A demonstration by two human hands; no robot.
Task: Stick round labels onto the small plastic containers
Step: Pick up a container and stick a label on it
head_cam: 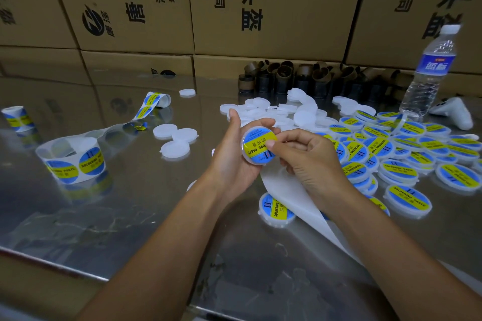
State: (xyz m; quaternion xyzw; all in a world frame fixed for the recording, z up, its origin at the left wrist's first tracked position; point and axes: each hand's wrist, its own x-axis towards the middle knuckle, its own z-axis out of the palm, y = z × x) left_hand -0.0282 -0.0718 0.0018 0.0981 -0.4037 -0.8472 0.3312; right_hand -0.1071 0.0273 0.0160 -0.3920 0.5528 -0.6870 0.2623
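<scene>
My left hand [236, 154] grips a small round white plastic container [254, 156] above the steel table, its top turned toward me. A blue and yellow round label [257, 143] reading "SOLDERING PASTE" lies on it. My right hand [305, 157] has its fingers curled, and the thumb tip presses on the label's right side. A white strip of backing paper [294, 198] hangs below my right hand; whether that hand holds it I cannot tell. Unlabelled white containers [276, 112] are heaped behind my hands. Labelled containers [399, 154] pile up at the right.
A label roll [73, 161] stands at the left, its strip running back to a curled end [156, 100]. Another roll [17, 118] sits far left. A water bottle [430, 73], brown cardboard cores [300, 78] and stacked cartons [260, 8] stand behind. Three loose white containers [174, 137] lie mid-table.
</scene>
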